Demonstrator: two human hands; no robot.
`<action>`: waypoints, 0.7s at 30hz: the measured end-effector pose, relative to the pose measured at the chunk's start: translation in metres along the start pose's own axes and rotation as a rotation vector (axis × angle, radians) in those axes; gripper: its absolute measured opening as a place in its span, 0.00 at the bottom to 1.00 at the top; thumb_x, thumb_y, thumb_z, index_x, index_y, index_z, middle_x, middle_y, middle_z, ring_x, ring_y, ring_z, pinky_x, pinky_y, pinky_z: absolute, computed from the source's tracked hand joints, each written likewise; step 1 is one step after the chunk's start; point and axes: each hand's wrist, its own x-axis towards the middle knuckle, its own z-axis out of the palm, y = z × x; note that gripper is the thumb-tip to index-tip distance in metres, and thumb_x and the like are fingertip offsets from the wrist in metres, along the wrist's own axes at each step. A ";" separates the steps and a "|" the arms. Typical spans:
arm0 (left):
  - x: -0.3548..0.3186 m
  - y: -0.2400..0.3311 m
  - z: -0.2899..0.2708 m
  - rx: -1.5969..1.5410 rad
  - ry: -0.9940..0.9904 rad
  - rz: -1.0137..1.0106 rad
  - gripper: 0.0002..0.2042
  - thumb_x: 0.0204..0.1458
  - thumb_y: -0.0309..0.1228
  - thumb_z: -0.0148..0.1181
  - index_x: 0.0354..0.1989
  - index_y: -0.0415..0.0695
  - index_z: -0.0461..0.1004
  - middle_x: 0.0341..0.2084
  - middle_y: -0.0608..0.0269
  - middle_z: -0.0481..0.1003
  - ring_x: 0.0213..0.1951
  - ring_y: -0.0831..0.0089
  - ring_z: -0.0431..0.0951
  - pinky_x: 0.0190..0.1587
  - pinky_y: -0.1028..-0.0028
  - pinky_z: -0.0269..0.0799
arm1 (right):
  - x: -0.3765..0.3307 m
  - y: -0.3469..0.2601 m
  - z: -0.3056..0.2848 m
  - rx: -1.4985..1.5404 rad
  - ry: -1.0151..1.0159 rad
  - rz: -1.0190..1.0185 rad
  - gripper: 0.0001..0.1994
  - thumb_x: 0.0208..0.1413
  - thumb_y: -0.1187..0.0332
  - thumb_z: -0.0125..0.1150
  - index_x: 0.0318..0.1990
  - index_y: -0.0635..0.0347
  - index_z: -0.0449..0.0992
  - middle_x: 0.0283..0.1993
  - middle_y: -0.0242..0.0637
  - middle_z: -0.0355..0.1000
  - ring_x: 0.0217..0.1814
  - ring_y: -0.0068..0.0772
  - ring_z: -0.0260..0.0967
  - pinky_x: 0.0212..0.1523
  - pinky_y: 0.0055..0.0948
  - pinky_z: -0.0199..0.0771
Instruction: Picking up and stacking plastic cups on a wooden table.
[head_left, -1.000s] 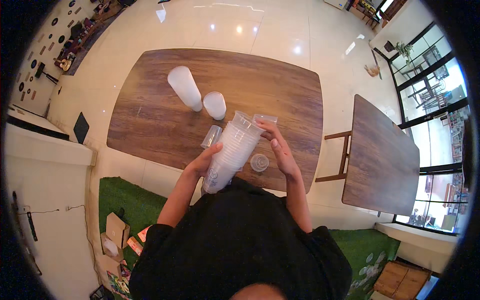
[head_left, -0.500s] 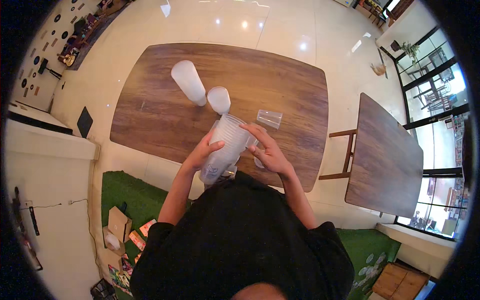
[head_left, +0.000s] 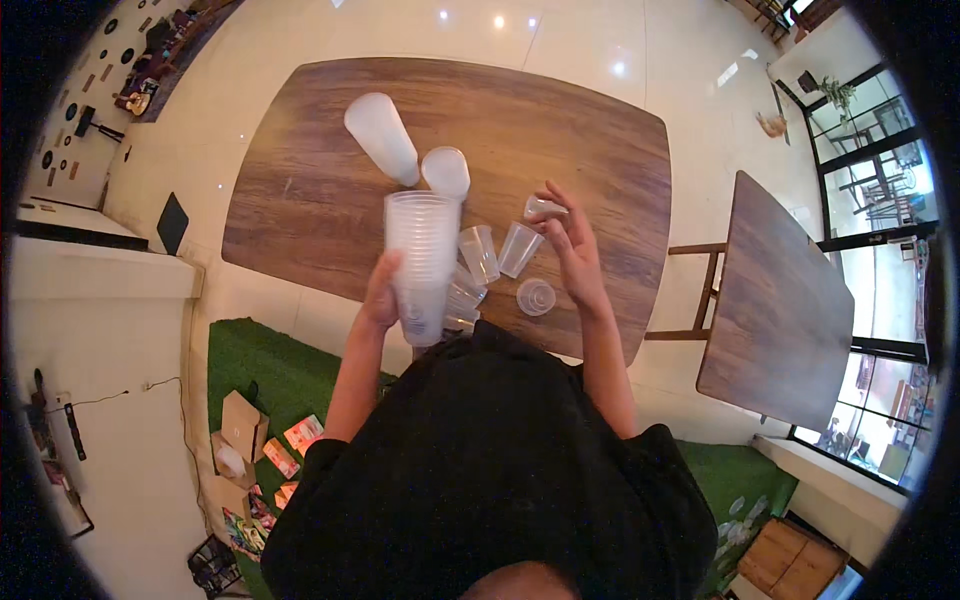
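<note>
My left hand is closed around the side of a tall stack of nested clear plastic cups, held upright over the table's near edge. My right hand is raised to the right of the stack with fingers apart and nothing seen in them. Those fingers partly cover a clear cup behind them; contact cannot be made out. Several loose cups lie close by, among them one tilted cup, another cup and one seen end-on. Others are partly hidden behind the stack.
On the wooden table, beyond the held stack, are a long white cup stack and a shorter white one. A second wooden table stands to the right. Cardboard boxes sit on green turf at lower left.
My right hand has left the cup stack and moved right and up, its fingers spreading. The stack is now more upright in my left hand, uncovering the loose cups. The view has shifted slightly.
</note>
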 end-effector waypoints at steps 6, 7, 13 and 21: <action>-0.009 0.012 0.002 0.140 -0.011 0.099 0.45 0.49 0.64 0.42 0.63 0.35 0.50 0.54 0.44 0.64 0.39 0.52 0.76 0.41 0.60 0.76 | -0.037 0.104 -0.064 -0.855 -0.151 0.310 0.23 0.51 0.54 0.61 0.49 0.60 0.71 0.51 0.47 0.66 0.48 0.40 0.67 0.45 0.35 0.70; -0.009 0.015 0.006 0.154 0.010 0.078 0.44 0.49 0.64 0.42 0.63 0.36 0.50 0.54 0.45 0.64 0.39 0.53 0.76 0.40 0.61 0.76 | -0.049 0.118 -0.068 -1.067 -0.182 0.258 0.24 0.49 0.52 0.61 0.46 0.60 0.72 0.49 0.49 0.66 0.48 0.46 0.68 0.43 0.38 0.71; -0.008 0.012 0.001 0.143 0.015 0.098 0.43 0.50 0.63 0.42 0.63 0.37 0.50 0.55 0.45 0.64 0.39 0.53 0.77 0.40 0.61 0.76 | -0.079 0.122 -0.073 -1.246 -0.190 0.479 0.30 0.42 0.46 0.63 0.47 0.59 0.72 0.50 0.50 0.65 0.49 0.53 0.67 0.46 0.45 0.71; -0.006 0.004 -0.008 0.168 0.085 0.080 0.43 0.50 0.65 0.40 0.62 0.37 0.53 0.53 0.46 0.66 0.38 0.55 0.77 0.41 0.62 0.77 | -0.066 0.068 -0.109 0.093 0.118 0.573 0.35 0.43 0.56 0.66 0.59 0.57 0.61 0.57 0.45 0.62 0.55 0.48 0.66 0.53 0.44 0.70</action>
